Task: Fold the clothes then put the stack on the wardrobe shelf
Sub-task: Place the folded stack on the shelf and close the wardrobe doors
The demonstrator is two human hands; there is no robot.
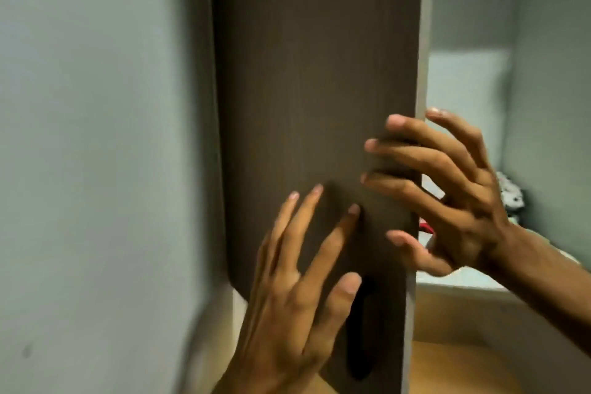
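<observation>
From the head view, your left hand (297, 291) is spread flat, fingers splayed, against the dark wood-grain face of the wardrobe door (316, 89). It grips nothing, and the thumb sits just beside the dark slot handle (364, 326). Your right hand (447, 189) is also open and empty. Its fingers curl around the door's free edge, with the tips lying on the front face. That placing reads as steering the panel: the left palm to push or steady, the right to catch the edge so it swings under control.

The door stands upright with its long axis vertical. Its pale edge points toward you, and its face is turned to the left wall (96, 137).

No clothes or stack can be seen here, and the shelf is hidden behind the door. Past the edge there is only a bed (463, 278) with small, blurred items on it.
</observation>
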